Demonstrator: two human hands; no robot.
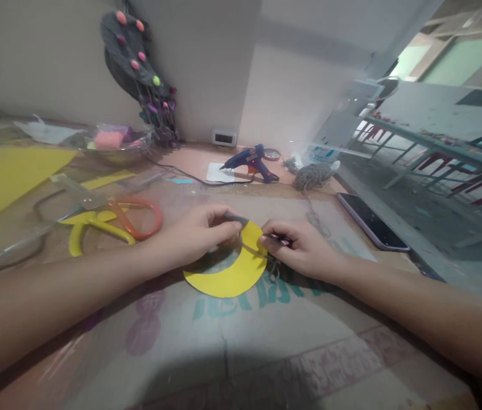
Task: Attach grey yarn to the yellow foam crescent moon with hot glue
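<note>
The left hand's (206,230) fingers pinch the upper end of a yellow crescent cutout (230,282); their tips are partly turned away from view. The right hand's (303,246) fingers curl closed at its right edge round a dark object (282,240), mostly covered and too shaded to identify. Whether the crescent's lower curve touches the printed tabletop (206,364) or floats just over it, I cannot tell. Both forearms run off the frame, and the yellow sheet (8,179) is cut off at the left.

The crescent is flat, smooth-edged and bright yellow, with grey yarn (237,218) round its upper end and a thin strand across its right part; its lower left tip is bare.

To the left, the scissors (139,218), with red-orange and yellow handles, are blurred. Beyond the hands lie a blue glue gun (251,161) and a grey yarn ball (313,177); a smartphone (371,221) lies to the right. At the wall hangs a grey crescent ornament (125,60) dotted with pompoms, its top cropped.
</note>
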